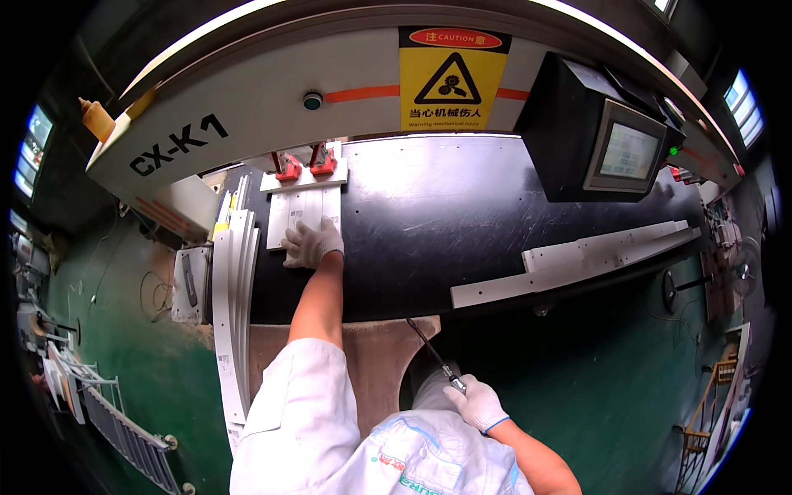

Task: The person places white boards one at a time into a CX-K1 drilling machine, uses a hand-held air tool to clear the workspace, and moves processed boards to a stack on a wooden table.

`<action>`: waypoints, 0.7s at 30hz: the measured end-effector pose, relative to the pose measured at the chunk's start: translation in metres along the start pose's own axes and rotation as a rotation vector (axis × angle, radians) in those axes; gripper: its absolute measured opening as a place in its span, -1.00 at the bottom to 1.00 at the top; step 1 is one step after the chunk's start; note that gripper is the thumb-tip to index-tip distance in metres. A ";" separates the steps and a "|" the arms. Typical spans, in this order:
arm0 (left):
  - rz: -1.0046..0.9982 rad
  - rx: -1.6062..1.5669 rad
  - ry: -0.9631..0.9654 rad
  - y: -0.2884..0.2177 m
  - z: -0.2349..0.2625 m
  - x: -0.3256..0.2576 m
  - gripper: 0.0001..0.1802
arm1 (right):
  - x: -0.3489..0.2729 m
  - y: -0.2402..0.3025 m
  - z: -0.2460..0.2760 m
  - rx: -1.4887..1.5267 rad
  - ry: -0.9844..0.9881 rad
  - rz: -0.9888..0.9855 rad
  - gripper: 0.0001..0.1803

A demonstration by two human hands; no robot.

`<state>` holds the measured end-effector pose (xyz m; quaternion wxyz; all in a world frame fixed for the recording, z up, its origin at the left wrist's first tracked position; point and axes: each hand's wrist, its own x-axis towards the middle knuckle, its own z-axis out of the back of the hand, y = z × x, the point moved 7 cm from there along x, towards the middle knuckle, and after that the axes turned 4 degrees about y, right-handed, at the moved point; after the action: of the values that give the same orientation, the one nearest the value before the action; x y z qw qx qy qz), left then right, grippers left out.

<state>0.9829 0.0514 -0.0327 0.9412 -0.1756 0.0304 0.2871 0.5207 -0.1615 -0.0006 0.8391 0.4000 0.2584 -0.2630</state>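
Note:
My left hand (314, 244), in a pale work glove, lies with fingers spread on the near end of white panels (304, 206) set side by side on the black machine table (429, 194). Two red clamps (307, 167) stand over the panels' far end, on a white crosspiece. Low in front of my body, my right hand (480, 403), also gloved, is closed around a slim tool with a metal collar and long dark shaft (427, 342). The shaft points up and left to the table's front edge; the tool's grip is hidden in my palm.
Long white strips (235, 305) stand stacked at the left; more white boards (569, 262) lie along the table's right front edge. A control screen (627, 148) hangs at the right under the machine beam (272, 95). A brown board (346, 351) sits below the table.

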 end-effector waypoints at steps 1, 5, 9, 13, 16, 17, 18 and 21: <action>0.002 0.008 0.001 0.001 0.000 -0.003 -0.13 | 0.005 0.003 0.004 0.006 -0.005 0.007 -0.44; -0.010 -0.009 -0.019 0.001 0.001 0.003 -0.15 | 0.025 0.029 0.024 0.067 0.033 0.022 -0.44; -0.034 -0.032 0.032 0.013 -0.003 0.023 -0.18 | 0.061 0.036 0.046 0.139 0.051 0.032 -0.48; -0.206 -0.007 -0.132 0.048 0.023 0.089 -0.23 | 0.124 0.082 0.071 0.288 0.219 -0.015 -0.61; -0.190 0.013 0.037 0.054 0.033 0.123 -0.16 | 0.187 0.160 0.085 0.216 0.256 0.081 -0.66; -0.197 0.016 0.233 0.051 0.028 0.123 -0.12 | 0.204 0.186 0.088 0.240 0.272 0.026 -0.64; -0.184 0.009 0.229 0.049 0.033 0.121 -0.12 | 0.228 0.205 0.092 0.191 0.214 0.012 -0.63; -0.220 0.092 0.264 0.026 0.033 0.096 -0.09 | 0.312 0.221 0.099 -0.028 0.088 0.114 -0.62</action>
<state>1.0471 0.1342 -0.0250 0.9618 -0.1708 0.1472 0.1551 0.9132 -0.1949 -0.0286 0.8461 0.4133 0.2755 -0.1933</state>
